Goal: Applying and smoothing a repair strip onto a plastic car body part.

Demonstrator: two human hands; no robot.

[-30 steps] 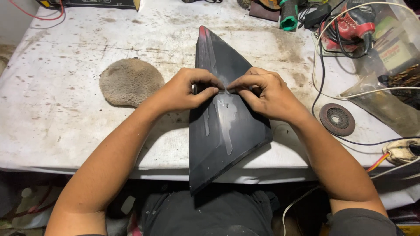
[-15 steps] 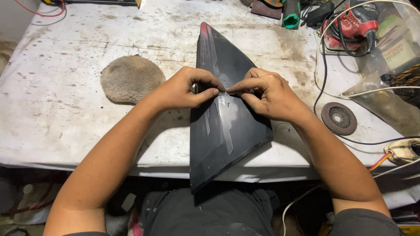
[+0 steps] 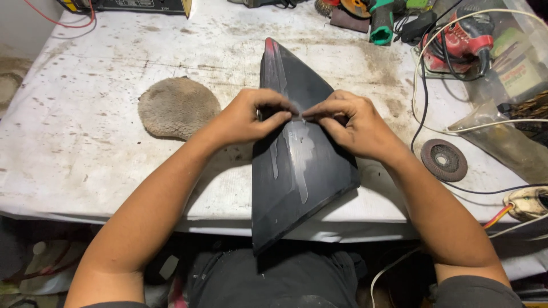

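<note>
A black triangular plastic panel (image 3: 297,171) with a red tip lies on the white worktable (image 3: 85,131), its wide end hanging over the near edge. A grey scuffed patch runs down its middle. My left hand (image 3: 251,117) and my right hand (image 3: 351,122) rest on the panel side by side, fingertips pinched together over the top of the grey patch. What the fingertips pinch is too small to make out.
A round tan polishing pad (image 3: 178,107) lies left of the panel. A grinding disc (image 3: 444,159) sits at the right among black and white cables (image 3: 422,108). A red power tool (image 3: 465,40), a green-handled tool (image 3: 381,25) and a plastic bag (image 3: 508,137) crowd the far right.
Both hands stay pinched on the panel at the same spot; the fingertips have only shifted slightly. The panel has not moved.
</note>
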